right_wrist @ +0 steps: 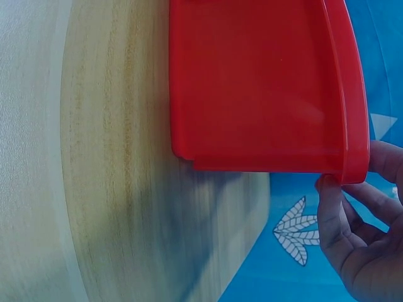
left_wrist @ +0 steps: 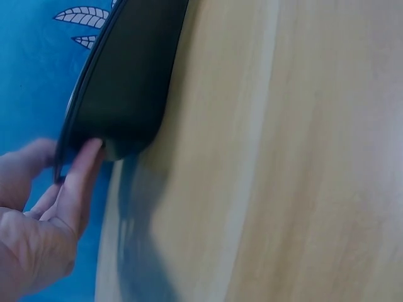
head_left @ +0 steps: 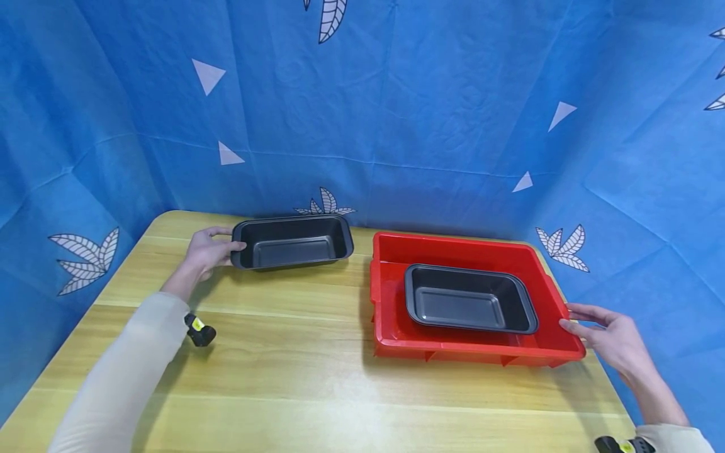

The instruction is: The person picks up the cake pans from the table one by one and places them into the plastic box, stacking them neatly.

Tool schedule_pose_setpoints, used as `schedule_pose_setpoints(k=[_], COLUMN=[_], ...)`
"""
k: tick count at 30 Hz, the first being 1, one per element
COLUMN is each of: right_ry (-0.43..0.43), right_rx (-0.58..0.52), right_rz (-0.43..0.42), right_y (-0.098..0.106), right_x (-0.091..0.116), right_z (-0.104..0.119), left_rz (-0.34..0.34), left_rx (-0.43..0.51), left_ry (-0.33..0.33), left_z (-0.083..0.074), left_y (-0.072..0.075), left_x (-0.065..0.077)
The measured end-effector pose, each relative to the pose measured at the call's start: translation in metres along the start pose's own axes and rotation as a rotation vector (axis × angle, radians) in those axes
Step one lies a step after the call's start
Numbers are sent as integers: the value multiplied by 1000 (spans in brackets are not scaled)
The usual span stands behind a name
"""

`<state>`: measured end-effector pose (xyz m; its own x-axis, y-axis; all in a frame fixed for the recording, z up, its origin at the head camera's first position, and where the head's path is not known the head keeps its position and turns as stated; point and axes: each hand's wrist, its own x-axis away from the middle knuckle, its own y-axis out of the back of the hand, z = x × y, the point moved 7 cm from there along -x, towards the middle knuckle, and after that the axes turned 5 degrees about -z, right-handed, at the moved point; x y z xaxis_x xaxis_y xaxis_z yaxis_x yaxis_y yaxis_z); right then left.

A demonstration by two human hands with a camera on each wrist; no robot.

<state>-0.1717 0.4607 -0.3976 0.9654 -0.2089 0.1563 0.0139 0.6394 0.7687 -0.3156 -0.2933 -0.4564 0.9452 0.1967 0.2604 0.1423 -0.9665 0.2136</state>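
Note:
At the back left of the table, a dark loaf pan [head_left: 291, 244] is pinched at the left end of its rim by my left hand [head_left: 209, 250]. The left wrist view has the fingers on either side of that rim, close to the pan's outer wall [left_wrist: 129, 88]. My right hand [head_left: 614, 336] holds the right end of a red plastic bin [head_left: 459, 350]. Seen from the right wrist, its thumb and fingers [right_wrist: 385, 162] grip the lip at the bin's corner [right_wrist: 354, 151]. A second dark loaf pan [head_left: 470, 299] lies inside the bin.
The wooden table [head_left: 294, 377] has its back edge along a blue cloth [head_left: 317, 113] printed with leaves and triangles. More of this cloth hangs at the left and right sides. A black wrist device [head_left: 199, 330] sits at the left cuff.

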Motion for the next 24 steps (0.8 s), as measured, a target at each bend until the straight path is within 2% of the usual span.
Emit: schedule_pose_setpoints(k=[13,24], right_ry=[-14,13], right_rx=[5,-25], right_rz=[-5,-14], right_y=[0,-2], right_x=[-1,-1], right_z=[-1,-1], left_rz=[-52,-62], left_rx=[-19,27], left_ry=[-8,-10], left_z=[5,2], left_y=[-2,0], left_x=[9,20])
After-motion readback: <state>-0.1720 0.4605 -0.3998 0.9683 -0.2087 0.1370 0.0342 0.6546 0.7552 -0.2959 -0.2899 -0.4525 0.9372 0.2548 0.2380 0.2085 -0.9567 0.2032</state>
